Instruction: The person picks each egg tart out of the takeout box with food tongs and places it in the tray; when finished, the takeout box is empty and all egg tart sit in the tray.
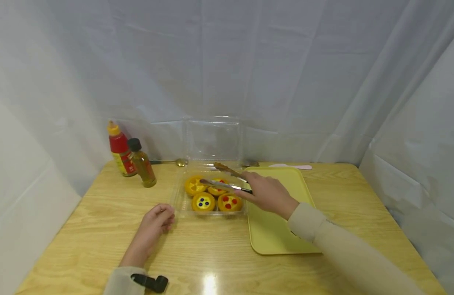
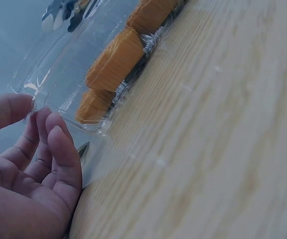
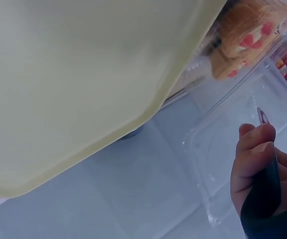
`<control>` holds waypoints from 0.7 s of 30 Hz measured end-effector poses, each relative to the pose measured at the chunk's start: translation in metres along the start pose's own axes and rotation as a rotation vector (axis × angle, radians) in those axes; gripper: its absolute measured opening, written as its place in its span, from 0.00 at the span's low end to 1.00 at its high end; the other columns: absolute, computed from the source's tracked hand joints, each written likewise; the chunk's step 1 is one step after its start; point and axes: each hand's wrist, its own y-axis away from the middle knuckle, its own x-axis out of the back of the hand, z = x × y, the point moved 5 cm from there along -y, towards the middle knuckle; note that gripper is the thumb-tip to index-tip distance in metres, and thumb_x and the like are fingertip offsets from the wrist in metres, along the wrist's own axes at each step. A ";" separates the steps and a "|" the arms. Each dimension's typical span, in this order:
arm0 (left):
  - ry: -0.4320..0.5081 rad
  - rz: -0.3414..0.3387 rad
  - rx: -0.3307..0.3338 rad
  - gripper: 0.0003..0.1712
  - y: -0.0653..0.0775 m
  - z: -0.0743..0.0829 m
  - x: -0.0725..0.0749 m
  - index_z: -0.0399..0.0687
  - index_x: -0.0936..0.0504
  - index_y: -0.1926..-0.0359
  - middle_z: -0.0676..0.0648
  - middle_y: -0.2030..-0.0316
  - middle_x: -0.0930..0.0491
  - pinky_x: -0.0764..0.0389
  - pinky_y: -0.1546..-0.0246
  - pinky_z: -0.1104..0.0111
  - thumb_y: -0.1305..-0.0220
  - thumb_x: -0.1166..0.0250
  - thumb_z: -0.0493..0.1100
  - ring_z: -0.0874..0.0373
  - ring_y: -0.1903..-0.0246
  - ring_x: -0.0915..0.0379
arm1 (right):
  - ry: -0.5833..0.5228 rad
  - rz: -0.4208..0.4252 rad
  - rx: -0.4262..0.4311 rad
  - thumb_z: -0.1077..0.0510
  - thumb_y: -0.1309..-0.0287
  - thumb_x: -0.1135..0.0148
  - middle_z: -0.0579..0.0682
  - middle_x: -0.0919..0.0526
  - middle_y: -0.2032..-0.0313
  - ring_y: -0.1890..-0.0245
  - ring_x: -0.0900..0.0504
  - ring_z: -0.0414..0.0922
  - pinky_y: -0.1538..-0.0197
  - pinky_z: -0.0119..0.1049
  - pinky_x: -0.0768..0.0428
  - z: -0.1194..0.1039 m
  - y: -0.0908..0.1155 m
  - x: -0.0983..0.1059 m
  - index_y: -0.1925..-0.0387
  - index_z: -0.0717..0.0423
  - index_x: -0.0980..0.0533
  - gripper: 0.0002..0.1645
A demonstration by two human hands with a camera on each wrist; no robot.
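Observation:
My right hand [image 1: 269,194] grips a pair of metal tongs [image 1: 227,169], whose two arms are spread apart over the tarts. Below them sits a clear plastic box [image 1: 180,203], its hinged lid [image 1: 213,139] raised at the back. Several toy tarts lie inside, including a blue-dotted tart [image 1: 203,202] and a red-dotted tart [image 1: 230,202] at the front. The tongs partly cover another red-topped tart behind. At the box's left side, my left hand [image 1: 158,219] pinches the rim between thumb and fingers, as the left wrist view shows.
A yellow tray [image 1: 282,241] lies right of the box, under my right forearm. Back left stand a red sauce bottle [image 1: 120,149] and a dark-capped oil bottle [image 1: 145,168]. A spoon [image 1: 180,162], a fork [image 1: 250,163] and a pink knife [image 1: 302,167] lie along the back edge.

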 end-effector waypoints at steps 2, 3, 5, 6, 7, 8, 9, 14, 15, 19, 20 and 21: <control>0.005 0.004 0.006 0.15 0.000 -0.001 0.000 0.36 0.27 0.50 0.47 0.61 0.26 0.22 0.62 0.67 0.24 0.45 0.45 0.55 0.60 0.27 | 0.011 -0.007 0.015 0.28 0.35 0.51 0.50 0.20 0.48 0.78 0.24 0.39 0.74 0.37 0.24 -0.005 -0.005 -0.003 0.35 0.51 0.32 0.40; 0.008 0.006 0.009 0.14 0.000 -0.001 0.000 0.36 0.27 0.50 0.47 0.61 0.26 0.22 0.62 0.67 0.24 0.45 0.45 0.55 0.60 0.27 | 0.012 -0.009 0.021 0.28 0.35 0.50 0.50 0.19 0.49 0.80 0.25 0.38 0.75 0.37 0.24 -0.007 -0.008 -0.005 0.36 0.51 0.31 0.39; 0.016 0.009 0.015 0.13 0.001 -0.002 0.000 0.37 0.26 0.50 0.47 0.61 0.26 0.22 0.63 0.67 0.25 0.45 0.44 0.56 0.61 0.27 | 0.009 -0.021 0.027 0.28 0.35 0.50 0.51 0.19 0.49 0.81 0.27 0.38 0.76 0.36 0.26 -0.011 -0.012 -0.007 0.37 0.53 0.31 0.39; 0.017 0.010 0.016 0.13 0.001 -0.003 0.000 0.37 0.26 0.51 0.47 0.62 0.26 0.22 0.63 0.67 0.25 0.45 0.44 0.56 0.61 0.27 | 0.009 -0.029 0.027 0.29 0.34 0.50 0.51 0.19 0.49 0.82 0.27 0.38 0.76 0.36 0.26 -0.013 -0.014 -0.009 0.38 0.54 0.30 0.39; 0.019 0.010 0.017 0.13 0.001 -0.003 0.000 0.37 0.26 0.51 0.47 0.62 0.26 0.22 0.63 0.67 0.25 0.45 0.44 0.56 0.61 0.27 | 0.011 -0.037 0.027 0.29 0.34 0.50 0.51 0.19 0.49 0.83 0.28 0.38 0.76 0.36 0.26 -0.015 -0.016 -0.011 0.38 0.54 0.30 0.39; 0.019 0.012 0.017 0.12 0.001 -0.004 0.000 0.37 0.26 0.51 0.48 0.62 0.26 0.22 0.63 0.67 0.25 0.45 0.43 0.56 0.61 0.27 | 0.011 -0.043 0.026 0.29 0.35 0.49 0.51 0.19 0.49 0.83 0.28 0.38 0.76 0.36 0.26 -0.017 -0.018 -0.012 0.38 0.55 0.29 0.40; 0.023 0.015 0.016 0.12 0.001 -0.004 -0.001 0.37 0.26 0.51 0.47 0.62 0.25 0.22 0.63 0.67 0.25 0.44 0.43 0.56 0.62 0.27 | 0.013 -0.047 0.027 0.29 0.35 0.49 0.52 0.19 0.49 0.83 0.28 0.38 0.76 0.36 0.25 -0.019 -0.019 -0.013 0.39 0.55 0.29 0.40; 0.034 0.021 0.008 0.12 0.002 -0.004 -0.001 0.37 0.26 0.52 0.47 0.63 0.25 0.22 0.64 0.67 0.26 0.43 0.43 0.56 0.62 0.27 | 0.031 -0.043 0.041 0.29 0.35 0.48 0.49 0.19 0.60 0.81 0.27 0.41 0.76 0.37 0.25 -0.029 -0.027 -0.017 0.46 0.55 0.26 0.36; 0.036 0.021 0.007 0.12 0.002 -0.004 -0.001 0.37 0.26 0.52 0.47 0.63 0.25 0.22 0.64 0.67 0.26 0.43 0.43 0.56 0.62 0.27 | 0.038 -0.040 0.046 0.29 0.35 0.47 0.48 0.20 0.62 0.81 0.27 0.41 0.76 0.37 0.26 -0.031 -0.028 -0.017 0.47 0.55 0.26 0.35; 0.045 0.019 0.004 0.12 0.003 -0.004 -0.001 0.37 0.26 0.52 0.48 0.63 0.25 0.22 0.64 0.67 0.26 0.42 0.44 0.56 0.63 0.27 | 0.070 -0.034 0.052 0.29 0.36 0.47 0.47 0.21 0.65 0.81 0.27 0.41 0.77 0.36 0.27 -0.037 -0.033 -0.020 0.50 0.55 0.25 0.34; 0.047 0.017 0.003 0.12 0.003 -0.004 -0.001 0.38 0.26 0.52 0.48 0.63 0.25 0.22 0.64 0.67 0.26 0.42 0.44 0.56 0.63 0.27 | 0.080 -0.034 0.051 0.29 0.36 0.47 0.47 0.21 0.64 0.81 0.27 0.40 0.77 0.36 0.27 -0.038 -0.034 -0.022 0.49 0.55 0.25 0.35; 0.047 0.015 0.002 0.12 0.003 -0.005 -0.002 0.38 0.25 0.53 0.48 0.63 0.25 0.22 0.64 0.67 0.26 0.42 0.44 0.56 0.63 0.27 | 0.093 -0.035 0.051 0.28 0.36 0.48 0.47 0.20 0.63 0.80 0.27 0.40 0.77 0.36 0.27 -0.039 -0.035 -0.023 0.49 0.54 0.25 0.35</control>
